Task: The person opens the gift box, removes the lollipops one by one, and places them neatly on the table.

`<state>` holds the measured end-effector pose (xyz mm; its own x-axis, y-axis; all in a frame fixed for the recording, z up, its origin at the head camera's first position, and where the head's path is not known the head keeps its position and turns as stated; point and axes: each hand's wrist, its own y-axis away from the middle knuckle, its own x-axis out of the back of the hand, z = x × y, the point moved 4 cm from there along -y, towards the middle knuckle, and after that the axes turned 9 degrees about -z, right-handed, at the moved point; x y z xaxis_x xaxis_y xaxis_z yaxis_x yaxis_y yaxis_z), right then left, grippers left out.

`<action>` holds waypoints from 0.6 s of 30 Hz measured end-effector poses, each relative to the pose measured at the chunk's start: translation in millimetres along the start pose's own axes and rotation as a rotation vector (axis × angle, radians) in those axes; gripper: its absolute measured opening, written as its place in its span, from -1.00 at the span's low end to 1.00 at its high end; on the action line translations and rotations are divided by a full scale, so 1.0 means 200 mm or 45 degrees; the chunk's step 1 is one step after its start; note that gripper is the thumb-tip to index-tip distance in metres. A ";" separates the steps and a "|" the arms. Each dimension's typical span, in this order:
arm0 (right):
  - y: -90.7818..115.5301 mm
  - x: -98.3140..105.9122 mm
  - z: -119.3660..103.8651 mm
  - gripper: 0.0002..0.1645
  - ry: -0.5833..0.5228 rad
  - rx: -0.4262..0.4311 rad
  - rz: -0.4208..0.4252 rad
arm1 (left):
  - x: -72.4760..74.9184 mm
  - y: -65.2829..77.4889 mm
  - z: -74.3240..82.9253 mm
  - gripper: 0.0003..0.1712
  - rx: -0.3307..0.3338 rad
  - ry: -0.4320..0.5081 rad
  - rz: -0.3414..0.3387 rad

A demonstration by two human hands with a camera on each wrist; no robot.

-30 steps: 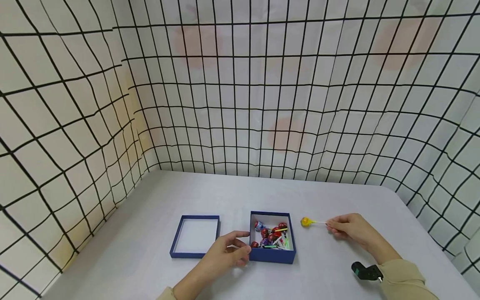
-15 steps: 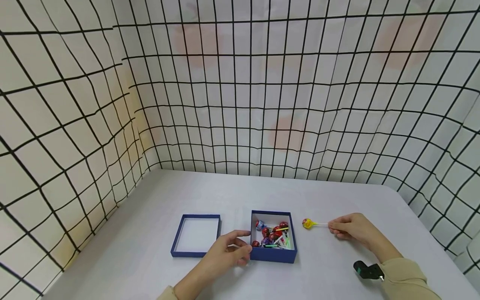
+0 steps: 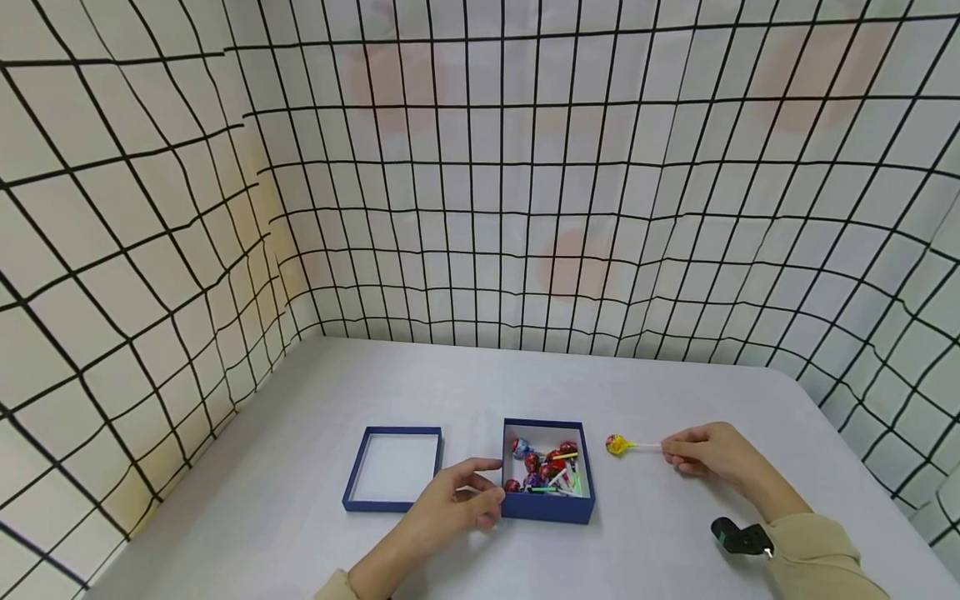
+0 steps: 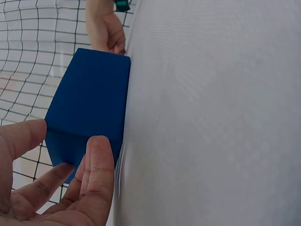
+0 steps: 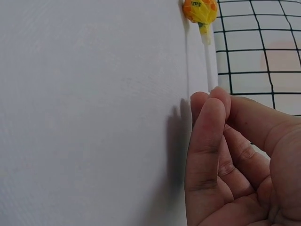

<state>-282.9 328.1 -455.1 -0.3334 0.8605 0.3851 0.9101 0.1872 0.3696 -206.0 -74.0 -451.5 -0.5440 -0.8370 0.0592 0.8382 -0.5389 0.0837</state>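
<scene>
My right hand [image 3: 705, 457] pinches the white stick of a lollipop [image 3: 617, 445] in a yellow wrapper, its round head pointing left toward the box. In the right wrist view the thumb and fingertips meet at the stick's end, and the wrapped head [image 5: 200, 10] shows at the top. A blue box [image 3: 546, 509] with a white inside stands left of it, holding several lollipops [image 3: 542, 468] in red, blue and purple wrappers. At its left side, my left hand [image 3: 448, 507] touches the wall with fingertips; in the left wrist view its fingers [image 4: 99, 165] are loosely spread there.
Left of the box, a shallow blue-rimmed lid [image 3: 394, 468] lies with its white inside up, close to the left hand. A black device [image 3: 741, 538] sits at the right sleeve. Grid-patterned white curtains [image 3: 480, 183] surround the white table [image 3: 645, 533].
My right hand and the lollipop have drifted very slightly right. The left hand stays at the box's left side, and the box and lid lie as before.
</scene>
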 end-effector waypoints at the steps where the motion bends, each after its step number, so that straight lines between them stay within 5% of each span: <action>1: 0.00 0.01 0.00 -0.53 0.004 0.001 -0.001 | 0.00 0.00 0.00 -0.41 0.001 -0.003 -0.001; 18: 0.03 0.03 -0.10 -0.45 0.059 0.028 -0.014 | 0.00 0.00 0.01 -0.42 -0.001 -0.031 0.001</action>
<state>-284.9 325.8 -433.8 -0.3539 0.8356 0.4202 0.9114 0.2074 0.3553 -205.6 -74.4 -449.5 -0.5444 -0.8347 0.0832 0.8385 -0.5386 0.0832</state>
